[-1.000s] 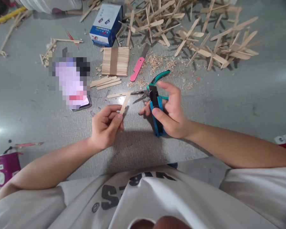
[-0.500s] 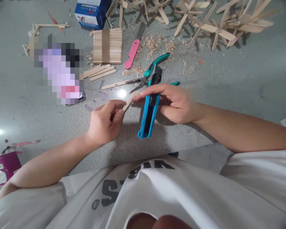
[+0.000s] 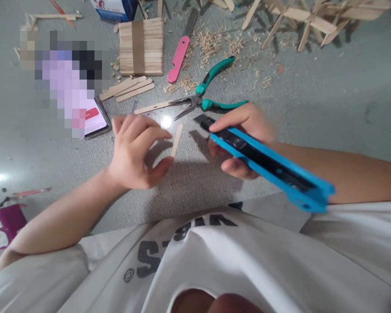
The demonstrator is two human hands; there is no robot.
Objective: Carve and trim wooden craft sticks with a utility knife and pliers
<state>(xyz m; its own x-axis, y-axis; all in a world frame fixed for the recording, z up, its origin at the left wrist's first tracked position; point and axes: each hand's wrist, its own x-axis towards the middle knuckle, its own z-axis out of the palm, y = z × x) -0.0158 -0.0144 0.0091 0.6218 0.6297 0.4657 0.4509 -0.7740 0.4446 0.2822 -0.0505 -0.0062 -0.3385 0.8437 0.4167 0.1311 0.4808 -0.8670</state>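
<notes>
Head view. Left hand (image 3: 135, 150) is over the table (image 3: 329, 95), its grip spread: thumb and fingers stand apart, with a gap between thumb tip and forefinger. The short wooden stick (image 3: 177, 141) lies at the mouth of this gap, slanting, its near end at the thumb tip. Contact between thumb and stick cannot be judged for certain at this angle.

Right hand (image 3: 253, 122) is closed around the blue-and-black cutter knife (image 3: 263, 161), pinching it near its front end. The knife is held aslant, dark tip toward the pliers (image 3: 198, 101), blue rear end back over the right forearm. Slight blur on this hand.

The pliers, green-handled, lie just beyond the knife tip, jaws apart; the upper jaw overlaps the end of a longer stick (image 3: 151, 108). Farther off on the table: a few loose sticks (image 3: 135, 89), a banded stick bundle (image 3: 125, 48), and a pink-handled blade (image 3: 180, 56) beside scattered wood shavings (image 3: 210, 43). A blue-and-white box (image 3: 117, 8), cut by the frame edge, sits behind the bundle. Crossed-stick assemblies (image 3: 308, 17) stand at far right. A phone (image 3: 96, 119), partly pixelated, lies beyond the left hand. Purple box (image 3: 4, 226) at the left edge, near the left forearm.
</notes>
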